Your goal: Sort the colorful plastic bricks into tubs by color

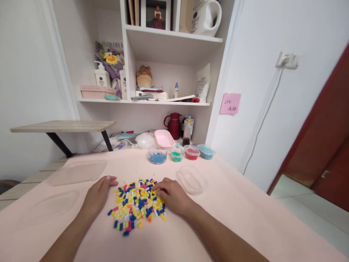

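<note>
A loose pile of small toy building bricks in yellow, dark blue, white, pink and orange lies in front of me on the pink tabletop. Just left of the pile, my left hand rests with its fingers stretched out and nothing in it. My right hand reaches over the pile's right edge. Its fingers are bent and slightly apart, their tips down at the bricks, and no held brick shows. Beyond that hand sits a clear plastic container; no bricks show in it.
Along the back stand clear tubs of blue bricks, green bricks, red bricks and light blue bricks. A pink tray and red jug are behind. Clear plastic lids lie at left.
</note>
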`<state>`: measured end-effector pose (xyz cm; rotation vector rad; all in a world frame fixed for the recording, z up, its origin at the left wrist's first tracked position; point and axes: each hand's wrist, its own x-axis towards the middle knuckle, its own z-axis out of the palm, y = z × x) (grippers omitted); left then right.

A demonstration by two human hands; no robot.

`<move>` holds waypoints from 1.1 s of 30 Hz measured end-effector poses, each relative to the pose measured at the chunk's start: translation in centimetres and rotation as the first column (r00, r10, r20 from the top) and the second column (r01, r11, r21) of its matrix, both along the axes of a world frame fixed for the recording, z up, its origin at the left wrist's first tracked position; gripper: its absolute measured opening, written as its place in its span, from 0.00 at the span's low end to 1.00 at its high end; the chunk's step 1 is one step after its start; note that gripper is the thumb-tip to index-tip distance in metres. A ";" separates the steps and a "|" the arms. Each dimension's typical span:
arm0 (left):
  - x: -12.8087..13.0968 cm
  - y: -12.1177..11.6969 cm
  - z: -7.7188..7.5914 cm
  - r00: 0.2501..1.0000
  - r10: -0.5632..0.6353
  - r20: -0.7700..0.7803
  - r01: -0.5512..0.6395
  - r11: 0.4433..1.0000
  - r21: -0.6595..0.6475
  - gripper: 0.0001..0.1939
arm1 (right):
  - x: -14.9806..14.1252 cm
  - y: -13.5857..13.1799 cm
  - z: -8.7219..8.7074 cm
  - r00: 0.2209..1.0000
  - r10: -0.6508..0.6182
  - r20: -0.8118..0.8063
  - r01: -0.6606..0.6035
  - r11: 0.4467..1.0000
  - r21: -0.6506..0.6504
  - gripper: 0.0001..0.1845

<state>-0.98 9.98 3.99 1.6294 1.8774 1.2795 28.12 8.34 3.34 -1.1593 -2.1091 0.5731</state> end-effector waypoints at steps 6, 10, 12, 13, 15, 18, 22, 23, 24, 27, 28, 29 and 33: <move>-0.6 0.6 -0.7 1.000 0.006 0.019 -0.006 1.000 0.016 0.21 | -0.4 0.3 -0.8 0.997 -0.027 -0.069 0.025 0.999 -0.030 0.17; -1.0 0.9 -1.0 0.999 0.000 0.032 0.000 1.000 0.011 0.21 | -0.7 0.8 -1.4 0.987 -0.041 -0.152 0.034 0.998 -0.048 0.15; -1.0 0.8 -1.0 0.999 0.003 0.039 -0.004 1.000 0.015 0.22 | -0.7 1.0 -1.6 0.974 -0.047 -0.220 0.031 0.997 -0.075 0.13; -1.0 0.8 -0.9 0.999 0.007 0.041 -0.008 1.000 0.017 0.22 | -0.7 1.1 -1.7 0.964 -0.044 -0.260 0.021 0.995 -0.093 0.12; -1.0 0.7 -0.8 0.999 0.016 0.043 -0.016 1.000 0.011 0.22 | -0.7 1.2 -1.7 0.937 -0.036 -0.347 -0.012 0.991 -0.136 0.09; -0.9 0.7 -0.6 0.999 0.014 0.035 -0.014 1.000 -0.005 0.22 | -0.6 1.3 -1.5 0.877 -0.053 -0.477 -0.065 0.971 -0.229 0.05; -0.9 0.9 -0.5 1.000 0.019 0.014 -0.019 0.999 -0.026 0.22 | -0.7 1.4 -1.4 0.815 -0.100 -0.570 -0.097 0.947 -0.306 0.04; -1.0 0.9 -0.5 1.000 0.021 0.007 -0.020 0.999 -0.028 0.22 | -0.7 1.5 -1.5 0.807 -0.102 -0.581 -0.104 0.945 -0.311 0.04; -1.0 1.0 -0.5 1.000 0.019 -0.003 -0.020 0.999 -0.025 0.22 | -0.8 1.5 -1.5 0.800 -0.104 -0.591 -0.109 0.943 -0.313 0.04; -1.1 1.1 -0.5 1.000 0.015 -0.023 -0.015 1.000 -0.012 0.22 | -0.8 1.5 -1.6 0.791 -0.115 -0.601 -0.107 0.941 -0.320 0.04; -1.1 1.1 -0.5 1.000 0.016 -0.025 -0.016 1.000 -0.012 0.22 | -0.9 1.5 -1.5 0.792 -0.125 -0.598 -0.094 0.942 -0.323 0.04; -1.1 1.0 -0.5 0.999 0.019 -0.026 -0.019 1.000 -0.014 0.22 | -0.8 1.4 -1.5 0.792 -0.141 -0.594 -0.076 0.943 -0.324 0.04; -0.9 0.8 -0.2 0.999 0.028 -0.022 -0.029 0.999 -0.024 0.22 | -0.7 1.2 -1.0 0.801 -0.207 -0.562 0.006 0.941 -0.338 0.05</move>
